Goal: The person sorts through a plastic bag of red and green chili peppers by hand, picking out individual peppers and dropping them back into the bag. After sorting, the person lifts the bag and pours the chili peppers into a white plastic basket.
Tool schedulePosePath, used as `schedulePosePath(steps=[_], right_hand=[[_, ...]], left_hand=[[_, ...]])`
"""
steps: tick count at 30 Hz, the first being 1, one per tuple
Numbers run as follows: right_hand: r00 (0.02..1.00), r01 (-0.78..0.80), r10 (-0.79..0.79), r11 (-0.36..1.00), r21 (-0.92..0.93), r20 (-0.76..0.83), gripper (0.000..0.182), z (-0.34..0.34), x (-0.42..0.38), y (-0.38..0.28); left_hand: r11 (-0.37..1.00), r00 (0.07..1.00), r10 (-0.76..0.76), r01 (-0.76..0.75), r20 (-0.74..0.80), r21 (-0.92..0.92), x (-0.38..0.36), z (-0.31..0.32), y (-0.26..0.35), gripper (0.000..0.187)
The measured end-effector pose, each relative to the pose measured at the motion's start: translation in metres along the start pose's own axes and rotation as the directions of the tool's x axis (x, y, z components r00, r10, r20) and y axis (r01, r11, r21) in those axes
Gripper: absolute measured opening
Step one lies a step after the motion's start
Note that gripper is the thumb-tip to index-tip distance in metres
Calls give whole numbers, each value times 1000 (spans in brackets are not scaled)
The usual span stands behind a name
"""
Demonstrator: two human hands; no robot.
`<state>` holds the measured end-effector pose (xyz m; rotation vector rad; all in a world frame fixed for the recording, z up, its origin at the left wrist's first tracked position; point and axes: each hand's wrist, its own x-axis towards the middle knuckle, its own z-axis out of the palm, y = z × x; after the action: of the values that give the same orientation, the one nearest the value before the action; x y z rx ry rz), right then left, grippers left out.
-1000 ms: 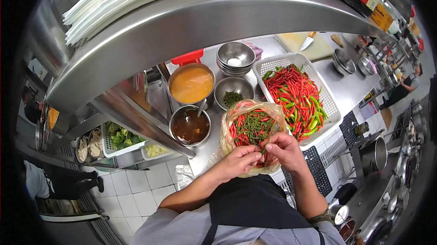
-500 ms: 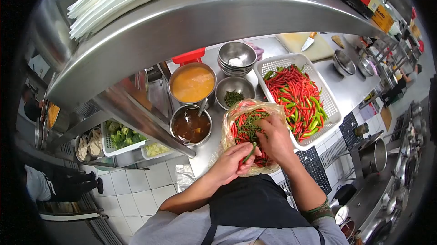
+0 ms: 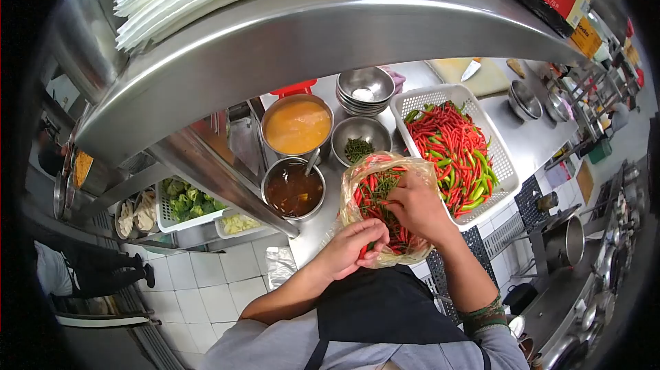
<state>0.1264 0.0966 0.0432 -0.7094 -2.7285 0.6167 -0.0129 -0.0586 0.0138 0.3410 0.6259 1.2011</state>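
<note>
A clear plastic bag [image 3: 346,188] full of red chili peppers and green stems stands at the counter's edge in front of me. My left hand [image 3: 354,246] is curled at the bag's near left side, with a red and green chili pepper [image 3: 364,252] showing between its fingers. Inside the bag's mouth, my right hand [image 3: 417,210] has its fingers bent and drawn together, and a bit of red shows at the fingertips. What exactly they pinch is partly hidden. Right of the bag, a white perforated basket [image 3: 507,164] holds red and green chili peppers [image 3: 450,157].
Behind the bag is a steel bowl [image 3: 378,133] with green stems, near stacked bowls [image 3: 366,86]. To the left stand pots of orange liquid [image 3: 298,126] and brown sauce [image 3: 294,189]. A steel shelf [image 3: 330,33] crosses above. Another person [image 3: 96,270] stands far left.
The green pepper that stuck out of my left hand no longer shows; a red tip is visible there instead. My right fingers have drawn closer together over the bag. The view has shifted slightly.
</note>
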Motion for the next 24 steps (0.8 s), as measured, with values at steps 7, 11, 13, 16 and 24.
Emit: schedulePosePath(steps=[7, 11, 13, 16, 24], right_hand=[[963, -235, 271, 816, 529, 10, 10, -16, -17, 18], [956, -235, 262, 410, 881, 132, 17, -17, -27, 13], [938, -311, 261, 350, 884, 227, 17, -18, -33, 10], [948, -263, 247, 248, 933, 201, 18, -6, -39, 10], [939, 38, 21, 986, 163, -343, 10, 0, -33, -9]], left_hand=[[995, 982, 101, -101, -161, 10, 11, 4, 8, 16], [982, 970, 164, -144, -180, 120, 19, 7, 5, 14], [982, 981, 140, -120, -132, 146, 22, 11, 4, 14], [980, 994, 83, -67, -76, 188, 24, 13, -2, 14], [988, 998, -3, 12, -57, 155, 26, 9, -8, 16]])
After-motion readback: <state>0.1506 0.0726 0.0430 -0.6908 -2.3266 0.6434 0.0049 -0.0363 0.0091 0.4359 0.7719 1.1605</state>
